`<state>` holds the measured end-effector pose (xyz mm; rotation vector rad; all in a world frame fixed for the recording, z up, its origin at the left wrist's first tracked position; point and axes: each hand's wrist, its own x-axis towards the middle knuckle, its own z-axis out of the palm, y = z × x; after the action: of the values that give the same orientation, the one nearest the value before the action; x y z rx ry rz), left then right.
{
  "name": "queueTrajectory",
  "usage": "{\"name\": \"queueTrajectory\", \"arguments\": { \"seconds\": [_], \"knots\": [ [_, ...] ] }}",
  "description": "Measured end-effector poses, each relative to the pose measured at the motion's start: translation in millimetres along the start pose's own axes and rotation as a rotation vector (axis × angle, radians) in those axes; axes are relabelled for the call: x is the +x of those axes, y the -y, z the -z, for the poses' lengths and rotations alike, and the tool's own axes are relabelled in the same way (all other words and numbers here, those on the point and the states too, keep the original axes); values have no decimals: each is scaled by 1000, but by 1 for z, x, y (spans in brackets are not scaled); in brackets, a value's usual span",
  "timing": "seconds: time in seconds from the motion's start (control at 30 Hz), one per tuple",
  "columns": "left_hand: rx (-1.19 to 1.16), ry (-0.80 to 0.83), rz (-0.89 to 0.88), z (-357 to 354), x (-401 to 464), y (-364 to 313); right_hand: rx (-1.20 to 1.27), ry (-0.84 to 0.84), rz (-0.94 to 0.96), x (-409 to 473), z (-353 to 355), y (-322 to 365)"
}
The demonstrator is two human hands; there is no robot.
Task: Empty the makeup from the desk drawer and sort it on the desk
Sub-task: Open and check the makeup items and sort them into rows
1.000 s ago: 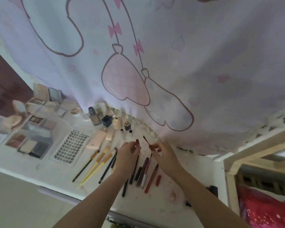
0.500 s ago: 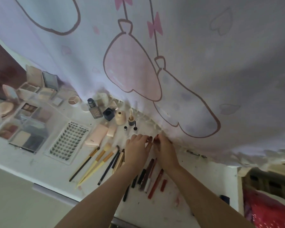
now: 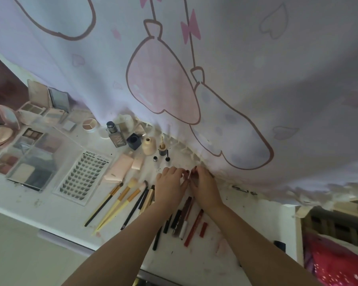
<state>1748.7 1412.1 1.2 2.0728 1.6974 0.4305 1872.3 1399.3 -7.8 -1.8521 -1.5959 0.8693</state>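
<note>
My left hand (image 3: pixel 170 183) and my right hand (image 3: pixel 204 185) meet fingertip to fingertip over the white desk (image 3: pixel 238 230), close to the curtain hem. Together they pinch a thin dark-red lip pencil (image 3: pixel 190 174), which the fingers mostly hide. Below the hands lies a row of dark and red pencils and lip sticks (image 3: pixel 186 220). To their left lie several makeup brushes (image 3: pixel 120 200), side by side. A lash tray (image 3: pixel 83 176), clear palettes (image 3: pixel 27 162) and open compacts (image 3: pixel 39 104) fill the left of the desk.
A foundation bottle (image 3: pixel 116 137), a dark square pot (image 3: pixel 134 141), a beige bottle (image 3: pixel 149 145) and a pink tube (image 3: pixel 118 168) stand or lie by the hem. The printed curtain (image 3: pixel 215 79) hangs over the desk's back edge. Red fabric (image 3: pixel 335 263) lies at the lower right.
The two hands were apart, the right one holding up a thin red-tipped stick. They have come together and dropped to the desk by the curtain hem. The camera has tilted.
</note>
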Motion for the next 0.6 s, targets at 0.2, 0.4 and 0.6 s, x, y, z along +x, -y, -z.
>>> {"name": "queueTrajectory", "arguments": {
  "seconds": [0.2, 0.4, 0.6],
  "knots": [
    [18, 48, 28, 2, -3, 1, 8, 28, -15, -4, 6, 4],
    [-88, -10, 53, 21, -50, -5, -150, 57, -2, -48, 48, -1],
    [30, 354, -308, -5, -106, -53, -397, 126, -341, -86, 83, -26]
  ]
}}
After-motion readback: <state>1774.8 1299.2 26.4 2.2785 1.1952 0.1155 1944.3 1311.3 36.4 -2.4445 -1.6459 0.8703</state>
